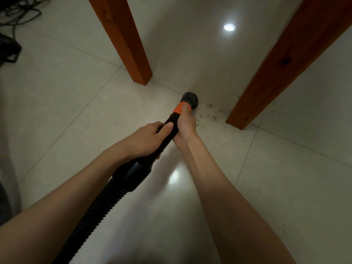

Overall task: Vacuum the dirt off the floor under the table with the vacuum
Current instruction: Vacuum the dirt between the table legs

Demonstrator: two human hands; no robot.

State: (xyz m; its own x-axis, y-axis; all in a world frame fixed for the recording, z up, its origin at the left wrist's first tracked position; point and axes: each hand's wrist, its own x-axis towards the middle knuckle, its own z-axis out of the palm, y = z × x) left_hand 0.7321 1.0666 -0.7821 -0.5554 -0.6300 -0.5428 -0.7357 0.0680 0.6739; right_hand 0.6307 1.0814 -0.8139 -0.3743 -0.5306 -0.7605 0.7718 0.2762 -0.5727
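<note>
Glossy pale tiled floor [266, 187], two orange-brown wooden legs [122, 35], bright lamp reflection [229, 27], dark cables [17, 8] top left

Open floor [200, 60] between table legs [123, 40]

Nozzle [190, 101] lies between two table legs [122, 39], dirt [208, 116] just right, seemingly touching neither.

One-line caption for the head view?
Both hands, left hand and right hand, grip the vacuum wand, nozzle beside dirt near a table leg.
</note>
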